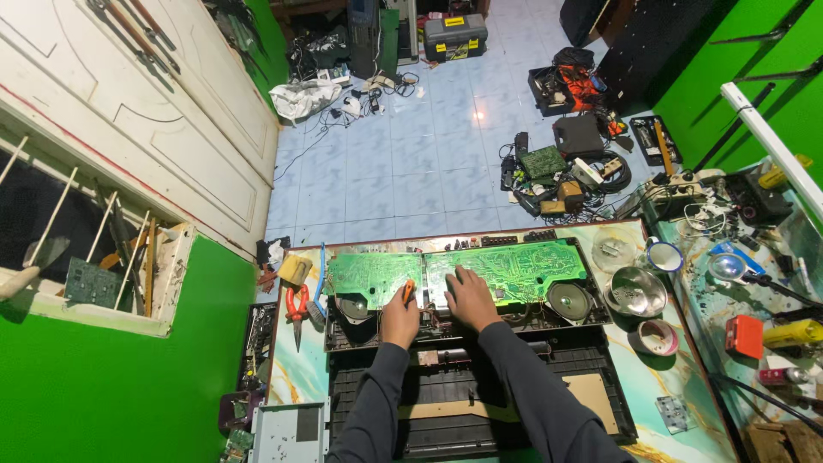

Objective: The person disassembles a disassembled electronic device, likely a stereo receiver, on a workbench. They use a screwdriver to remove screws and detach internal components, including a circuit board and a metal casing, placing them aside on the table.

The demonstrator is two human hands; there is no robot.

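- Green circuit board (506,273) lies across the opened black device chassis (467,343) on the table (296,369), with round speakers (569,302) beneath its ends.
- Metal bowl (636,291) right of the chassis; contents cannot be made out.
- Left hand (399,319): fingers curled tight around an orange-handled tool (408,293), tip at the board's near edge.
- Right hand (470,297): fingers spread, flat on the board, holding nothing.

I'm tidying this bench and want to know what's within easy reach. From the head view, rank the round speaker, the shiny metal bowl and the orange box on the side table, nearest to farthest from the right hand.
1. Round speaker: just right of the right hand, in the open case.
2. Shiny metal bowl: farther right, on the table.
3. Orange box: far right, on the side table.
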